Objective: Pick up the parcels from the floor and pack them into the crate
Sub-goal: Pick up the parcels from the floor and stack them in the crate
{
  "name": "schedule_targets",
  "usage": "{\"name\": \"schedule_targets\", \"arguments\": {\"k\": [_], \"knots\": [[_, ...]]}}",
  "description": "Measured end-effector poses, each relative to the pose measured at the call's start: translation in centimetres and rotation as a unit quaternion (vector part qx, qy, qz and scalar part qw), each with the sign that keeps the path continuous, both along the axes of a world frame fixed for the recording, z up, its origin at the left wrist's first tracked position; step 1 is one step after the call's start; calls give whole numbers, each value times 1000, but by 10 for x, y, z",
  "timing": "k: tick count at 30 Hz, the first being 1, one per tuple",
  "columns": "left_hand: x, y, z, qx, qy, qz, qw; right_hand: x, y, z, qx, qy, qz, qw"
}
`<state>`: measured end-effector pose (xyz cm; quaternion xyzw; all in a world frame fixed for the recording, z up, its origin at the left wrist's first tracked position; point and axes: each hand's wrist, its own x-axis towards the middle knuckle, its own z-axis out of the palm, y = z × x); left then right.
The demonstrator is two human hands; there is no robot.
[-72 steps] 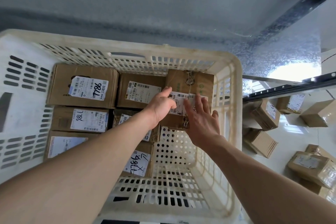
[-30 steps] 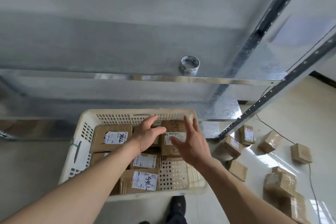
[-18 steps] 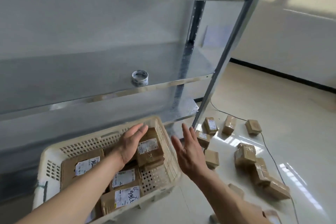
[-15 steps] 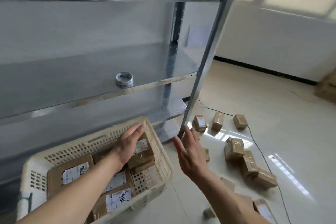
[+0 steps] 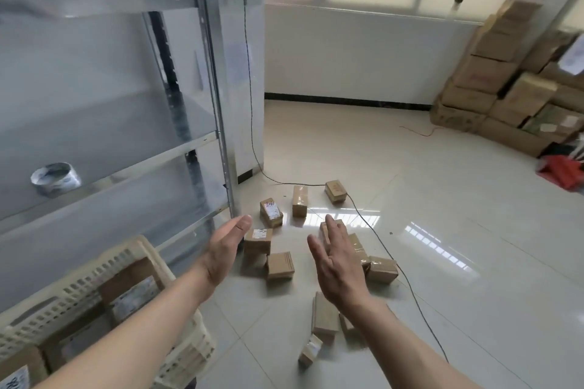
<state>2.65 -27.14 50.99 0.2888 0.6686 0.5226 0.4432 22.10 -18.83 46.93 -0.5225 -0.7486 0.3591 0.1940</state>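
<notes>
The main risk from here is the black cable [image 5: 373,224] that runs across the floor [image 5: 474,230] right through the scatter of parcels: it passes just beside the far parcel [image 5: 336,190] and the taped parcel [image 5: 381,269] on the right, so a hasty grab there could snag it and drag boxes along. A second risk, as I judge it, is taking two parcels at once from the tight cluster in the middle, where the labelled parcel [image 5: 258,241] and the plain parcel [image 5: 280,265] sit touching or nearly so; one could slip out on the way to the crate [image 5: 104,265]. The crate, at the near left beside the metal shelf [image 5: 126,167], already holds several boxes, so a carelessly dropped one may sit crooked on the others. Both hands are out in front above the floor, well clear of any parcel. The left hand [image 5: 226,248] is held flat with fingers straight, its grip wide and holding nothing. The right hand [image 5: 339,265] is spread with fingers pointing away, its grip likewise wide and empty.
</notes>
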Motion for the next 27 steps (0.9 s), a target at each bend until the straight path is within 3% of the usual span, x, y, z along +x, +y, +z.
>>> {"name": "schedule_targets", "arguments": {"k": [12,18,27], "knots": [[103,114,3,12,3,-68,998,132,101,5,-5,-3,-76,997],[109,170,-2,6,20,-89,996,144,145,0,-22,-1,-111,994],[86,281,-29,-24,-25,-120,992,131,230,-9,-27,-12,-169,985]]}}
